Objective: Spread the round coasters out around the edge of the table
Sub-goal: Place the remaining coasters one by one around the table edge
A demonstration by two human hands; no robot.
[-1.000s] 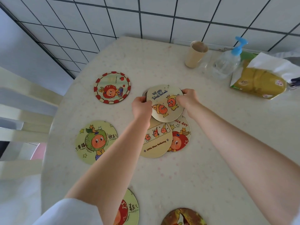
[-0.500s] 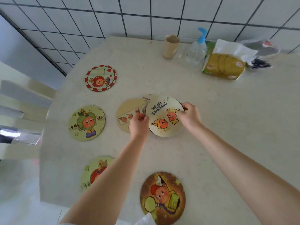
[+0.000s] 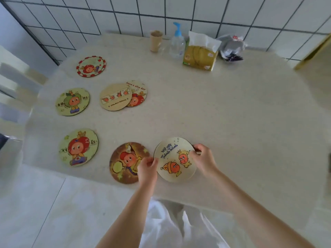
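Both hands, left [image 3: 147, 168] and right [image 3: 203, 159], pinch the cream coaster [image 3: 174, 159] by its rim at the near table [image 3: 232, 131] edge, beside the brown coaster [image 3: 123, 162]; placing step, next: release, fetch the middle pair [image 3: 123, 95]

Cream coaster [image 3: 174, 159], near surface [image 3: 241, 122] edge at 6 o'clock: left hand [image 3: 147, 170] grips its 9 o'clock rim, right hand [image 3: 204, 160] its 3 o'clock rim; brown coaster [image 3: 123, 162] just beside.
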